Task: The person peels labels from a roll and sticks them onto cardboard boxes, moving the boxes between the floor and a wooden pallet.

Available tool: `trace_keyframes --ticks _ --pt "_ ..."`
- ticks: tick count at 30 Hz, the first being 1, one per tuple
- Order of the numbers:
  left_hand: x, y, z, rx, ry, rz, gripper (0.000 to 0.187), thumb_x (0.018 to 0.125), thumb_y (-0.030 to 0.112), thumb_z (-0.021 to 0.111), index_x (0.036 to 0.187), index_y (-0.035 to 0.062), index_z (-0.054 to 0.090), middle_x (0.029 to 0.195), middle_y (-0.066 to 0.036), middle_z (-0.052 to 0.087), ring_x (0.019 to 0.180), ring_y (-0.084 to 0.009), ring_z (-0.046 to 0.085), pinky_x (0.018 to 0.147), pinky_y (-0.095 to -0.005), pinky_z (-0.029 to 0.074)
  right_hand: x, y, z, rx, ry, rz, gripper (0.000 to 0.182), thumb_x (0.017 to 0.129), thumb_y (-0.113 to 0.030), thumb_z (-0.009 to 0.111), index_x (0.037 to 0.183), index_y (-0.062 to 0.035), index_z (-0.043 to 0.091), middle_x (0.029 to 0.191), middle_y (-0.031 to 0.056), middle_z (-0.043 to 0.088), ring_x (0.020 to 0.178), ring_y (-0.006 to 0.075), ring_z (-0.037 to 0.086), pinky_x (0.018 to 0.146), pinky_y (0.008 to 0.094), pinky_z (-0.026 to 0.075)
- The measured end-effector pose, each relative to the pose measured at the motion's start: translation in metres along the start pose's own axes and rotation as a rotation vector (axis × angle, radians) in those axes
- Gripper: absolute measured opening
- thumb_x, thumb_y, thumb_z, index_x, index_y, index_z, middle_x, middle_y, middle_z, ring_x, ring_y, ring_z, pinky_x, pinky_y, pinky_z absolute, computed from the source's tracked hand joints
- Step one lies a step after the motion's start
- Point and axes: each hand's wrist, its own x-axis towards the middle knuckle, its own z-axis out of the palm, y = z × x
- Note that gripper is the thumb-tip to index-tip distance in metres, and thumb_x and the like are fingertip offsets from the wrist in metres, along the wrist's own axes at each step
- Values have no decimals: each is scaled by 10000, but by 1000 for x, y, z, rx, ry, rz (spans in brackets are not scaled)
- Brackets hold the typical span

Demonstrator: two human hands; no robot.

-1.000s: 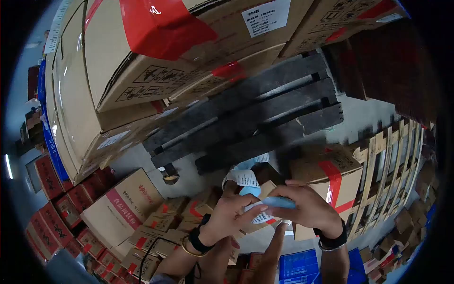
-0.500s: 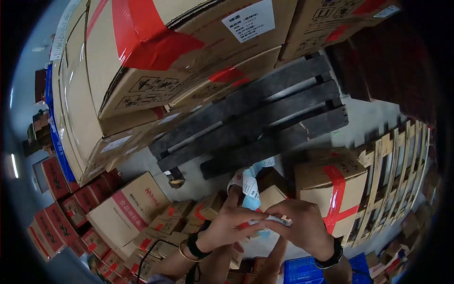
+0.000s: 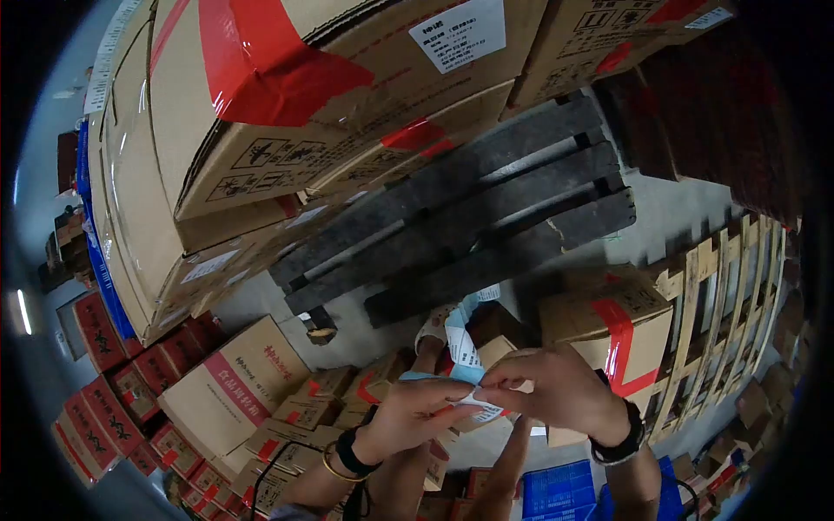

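Observation:
A strip of printed white labels on pale blue backing (image 3: 463,347) hangs in a curl beyond my fingers, its far end over the floor. My left hand (image 3: 415,412) pinches the near part of it, thumb and fingers pressed together, with a bit of blue backing showing above the knuckles. From the right, my right hand (image 3: 560,391) has thumb and forefinger closed at the edge of a white label (image 3: 480,406) between the two hands. The label's lower part shows under the fingertips. A gold bangle and dark band circle my left wrist; a dark band circles the right.
Large taped cartons (image 3: 347,130) are stacked close at upper left. Behind my hands lies a dark pallet (image 3: 469,226). A red-taped carton (image 3: 599,321) and a wooden pallet (image 3: 721,321) stand to the right. Blue crates (image 3: 556,491) and smaller boxes (image 3: 295,438) lie below.
My right hand has shifted slightly up and right, and my left hand a little left. More of the white label now shows below the fingertips, and blue backing appears above my left hand.

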Motion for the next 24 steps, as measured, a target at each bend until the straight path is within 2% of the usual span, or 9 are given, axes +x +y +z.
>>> trace_keyframes --ticks 2,4,6,8,9,11,12,18,24 --pt "-3 -2 -3 -125 17 -147 296 796 51 695 1080 6 626 905 -96 670 798 -130 635 664 -225 498 12 13 -10 228 -112 37 160 819 -148 668 736 -17 626 762 83 649 656 130 616 597 255 481" --pt "-6 -18 -5 -184 35 -256 326 802 70 695 1109 5 610 890 -101 665 795 -128 627 667 -230 494 25 37 -20 487 25 50 83 815 -61 620 753 -8 632 801 68 664 719 83 593 656 237 480" --pt "-12 -65 -6 -180 58 -328 356 810 109 699 1135 8 596 872 -103 658 780 -125 619 671 -240 493 44 49 -36 542 301 11 80 791 -17 570 764 -3 644 820 55 668 746 76 581 685 231 468" --pt "-18 -80 -6 -72 -18 -408 372 812 159 702 1141 21 595 864 -113 654 760 -134 615 668 -253 493 65 38 -51 569 552 34 165 821 -41 520 675 -13 593 811 43 674 668 53 536 596 209 418" --pt "-20 -86 -5 -18 -60 -448 382 813 184 704 1143 28 594 860 -118 652 750 -138 614 666 -260 493 80 45 -60 507 644 -16 203 830 -41 527 628 -23 543 717 11 640 619 27 485 550 204 377" --pt "-30 -98 3 26 -56 -422 390 808 217 709 1141 47 599 853 -123 652 741 -153 615 669 -270 494 116 55 -72 290 779 -78 254 827 -42 579 592 -19 484 576 -65 486 593 5 404 525 192 326" --pt "-31 -100 5 49 -54 -408 393 805 233 711 1140 57 601 850 -126 652 736 -160 616 670 -275 495 130 58 -76 222 799 -126 283 849 -80 599 599 -16 484 589 -80 448 589 10 377 513 195 310" --pt "-13 -77 2 137 -34 -372 382 797 219 717 1130 69 605 865 -129 641 705 -189 614 648 -287 496 188 44 -82 516 859 -230 313 862 -163 659 610 -49 515 614 -84 430 603 14 368 540 196 343" --pt "-5 -79 -5 137 -61 -355 390 791 200 723 1132 58 598 818 -107 591 666 -169 581 613 -294 492 206 59 -81 525 859 -331 217 830 -140 691 720 -57 525 647 -79 441 594 27 365 552 193 348"
